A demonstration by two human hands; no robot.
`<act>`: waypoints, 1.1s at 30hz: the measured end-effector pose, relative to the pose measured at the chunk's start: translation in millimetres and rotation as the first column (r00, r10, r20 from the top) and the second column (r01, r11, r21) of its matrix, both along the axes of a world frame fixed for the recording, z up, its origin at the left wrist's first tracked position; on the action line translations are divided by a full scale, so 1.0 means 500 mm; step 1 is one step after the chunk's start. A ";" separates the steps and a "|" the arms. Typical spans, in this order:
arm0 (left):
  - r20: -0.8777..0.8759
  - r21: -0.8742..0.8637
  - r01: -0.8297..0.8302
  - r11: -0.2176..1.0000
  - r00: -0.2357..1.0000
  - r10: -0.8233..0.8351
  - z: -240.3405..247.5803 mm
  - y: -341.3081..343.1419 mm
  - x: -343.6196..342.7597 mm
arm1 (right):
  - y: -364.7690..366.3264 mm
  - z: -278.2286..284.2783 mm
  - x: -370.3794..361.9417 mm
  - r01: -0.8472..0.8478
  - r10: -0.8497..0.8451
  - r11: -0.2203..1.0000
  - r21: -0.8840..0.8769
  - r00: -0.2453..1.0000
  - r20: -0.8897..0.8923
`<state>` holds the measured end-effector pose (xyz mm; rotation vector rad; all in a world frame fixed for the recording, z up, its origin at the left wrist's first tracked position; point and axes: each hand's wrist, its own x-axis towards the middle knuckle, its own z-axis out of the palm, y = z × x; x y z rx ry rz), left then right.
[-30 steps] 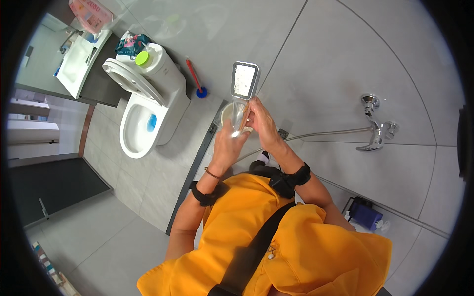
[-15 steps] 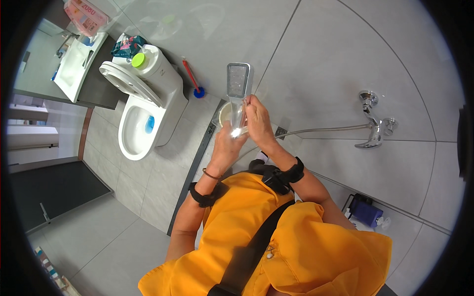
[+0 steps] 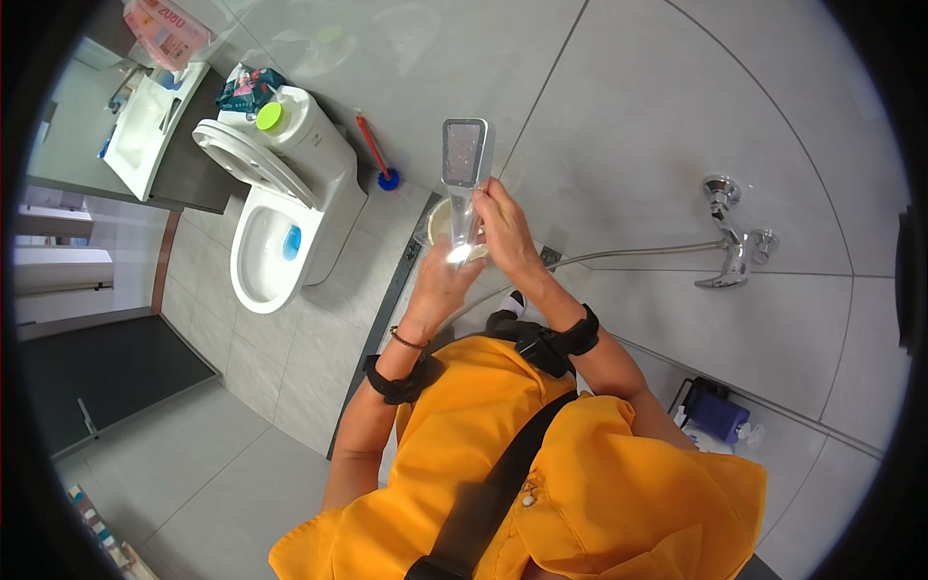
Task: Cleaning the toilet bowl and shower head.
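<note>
A rectangular shower head (image 3: 466, 155) with a silver rim and a clear handle points away from me, its plate facing up. My left hand (image 3: 443, 282) is closed around the bottom of the handle, where a bright glare hides detail. On the right side of the handle, the fingers of my right hand (image 3: 505, 232) pinch it just below the head. From behind my hands a flexible metal hose (image 3: 638, 254) runs right to a chrome wall tap (image 3: 732, 253). Partly hidden behind the handle is a cream round container (image 3: 440, 218).
A white toilet (image 3: 253, 253) with its lid raised stands at the left, with a red-handled brush (image 3: 372, 145) beside it. A dark raised strip (image 3: 379, 324) crosses the floor. Purple bottle-like container (image 3: 717, 416) sits low at the right. A floor drain (image 3: 550, 256) lies by the wall.
The shower head has shifted slightly up and left, and my right hand has moved a little left with it. More of my shoe shows below my right forearm.
</note>
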<state>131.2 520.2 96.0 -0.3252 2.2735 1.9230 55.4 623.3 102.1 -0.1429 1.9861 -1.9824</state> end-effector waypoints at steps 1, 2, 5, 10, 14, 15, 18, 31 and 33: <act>-0.005 -0.127 -0.019 0.992 1.000 0.018 -0.001 0.000 0.002 | 0.000 -0.006 0.000 0.001 -0.001 1.000 -0.001 1.000 -0.001; -0.013 -0.252 -0.038 0.967 0.999 0.036 0.000 0.001 0.004 | 0.000 -0.018 0.000 0.027 -0.023 0.997 0.068 0.998 -0.065; -0.015 -0.390 -0.041 0.920 0.999 0.038 0.011 0.008 0.004 | -0.004 -0.016 0.005 0.072 -0.043 0.978 0.197 0.988 -0.146; 0.038 -0.269 -0.030 0.963 0.998 0.041 0.002 0.003 0.009 | 0.001 -0.030 0.003 0.022 -0.013 0.990 0.141 0.998 -0.066; -0.014 -0.121 0.036 0.992 0.999 -0.038 -0.011 -0.006 0.011 | 0.016 -0.004 0.011 -0.023 0.036 0.993 -0.114 0.993 0.116; -0.013 -0.120 0.033 0.992 0.999 -0.035 -0.012 -0.008 0.010 | 0.018 0.005 0.013 -0.049 0.071 0.990 -0.133 0.984 0.164; 0.055 0.012 0.070 0.997 0.996 -0.071 0.003 -0.008 0.004 | 0.029 -0.001 0.005 -0.141 0.170 0.978 -0.155 0.966 0.196; 0.249 0.205 0.079 0.976 0.960 -0.130 0.039 0.001 -0.005 | 0.036 -0.053 -0.008 -0.196 0.303 0.924 -0.328 0.900 0.314; 0.260 0.219 0.080 0.972 0.956 -0.137 0.034 0.001 -0.005 | 0.038 -0.066 -0.003 -0.202 0.304 0.910 -0.362 0.919 0.252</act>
